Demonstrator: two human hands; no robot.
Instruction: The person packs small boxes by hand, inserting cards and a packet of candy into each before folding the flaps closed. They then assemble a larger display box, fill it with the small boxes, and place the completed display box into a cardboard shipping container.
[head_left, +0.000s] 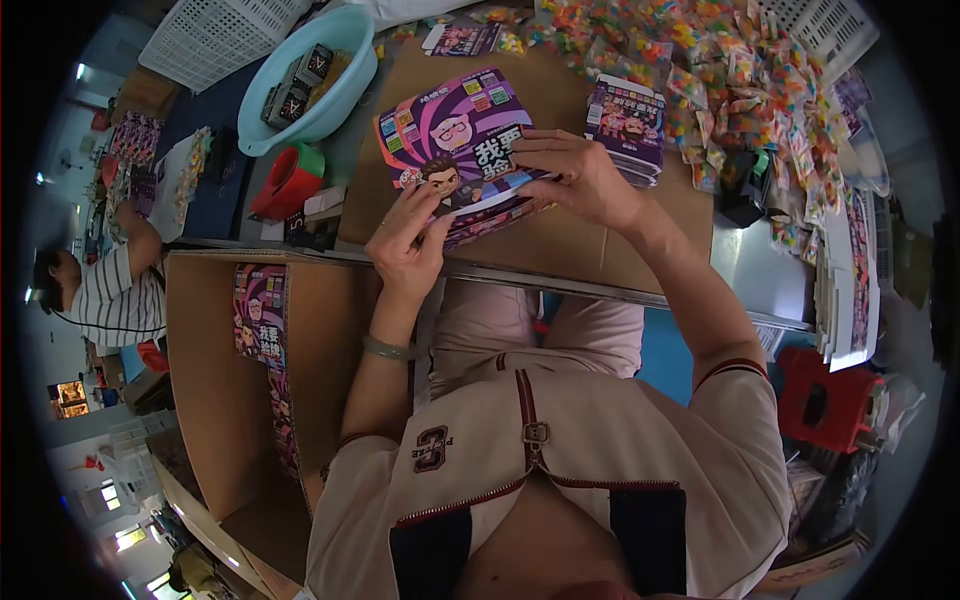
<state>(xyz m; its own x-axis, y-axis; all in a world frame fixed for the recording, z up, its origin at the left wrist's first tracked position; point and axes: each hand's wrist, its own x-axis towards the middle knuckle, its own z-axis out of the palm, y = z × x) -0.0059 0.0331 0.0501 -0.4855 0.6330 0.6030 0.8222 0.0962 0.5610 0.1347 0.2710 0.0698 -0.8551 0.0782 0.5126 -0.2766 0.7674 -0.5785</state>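
Note:
A purple printed box [455, 125] with cartoon figures lies tilted on the cardboard sheet [600, 240], between my two hands. My left hand [408, 240] holds its near left corner, thumb at the front edge and fingers on top. At the right end, my right hand [575, 172] grips the box with the thumb below and fingers on the printed face. Just right of that hand stands a stack of purple printed cards or packs [626, 125]. Another flat purple piece [465, 40] lies behind the box.
Many small bags of colourful candy [700, 90] are heaped at the back right. A blue basin [310, 80] and red container [288, 182] stand at left. An open carton [215, 400] holding purple boxes is below left. A person in stripes [115, 290] is far left.

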